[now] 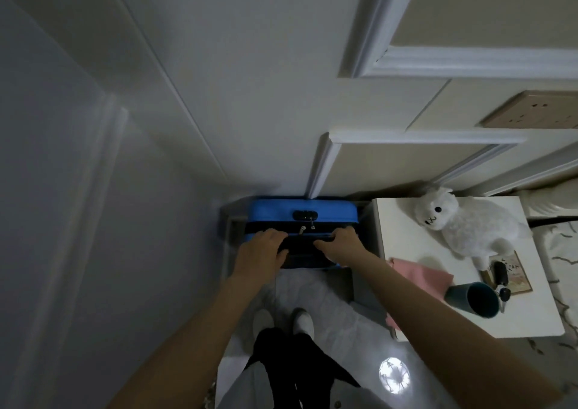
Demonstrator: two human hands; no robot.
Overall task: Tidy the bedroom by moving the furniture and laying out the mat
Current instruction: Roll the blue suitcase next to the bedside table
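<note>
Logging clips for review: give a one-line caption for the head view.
Both hands, left and right, rest on a blue suitcase standing against the wall beside a white nightstand.

A blue suitcase (pixel 300 210) with a black zip band stands upright in the corner against the wall, under the fingers (pixel 272 235) of both hands. Its black lock sits just beyond the fingertips, two zip pulls hanging between them.
</note>
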